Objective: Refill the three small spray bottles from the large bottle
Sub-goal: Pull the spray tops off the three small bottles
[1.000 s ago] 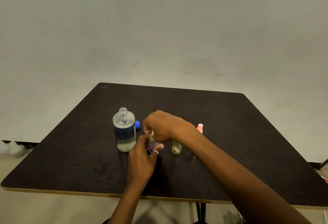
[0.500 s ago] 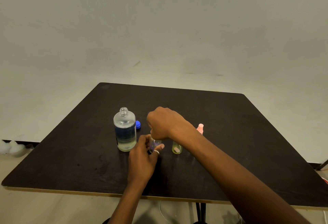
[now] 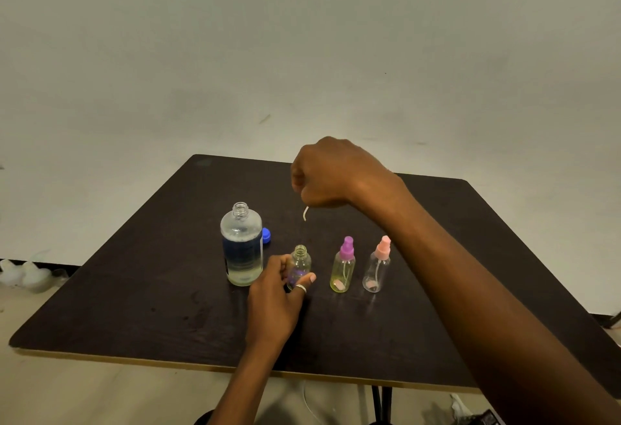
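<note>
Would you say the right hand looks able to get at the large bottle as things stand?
Probably not yet: the right hand grips a sprayer, its tube dangling below. Nothing stands between it and the large bottle, though.

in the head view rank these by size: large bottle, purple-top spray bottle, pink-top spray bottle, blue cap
1. large bottle
2. purple-top spray bottle and pink-top spray bottle: they look alike, so no ranking
3. blue cap, partly hidden behind the large bottle
</note>
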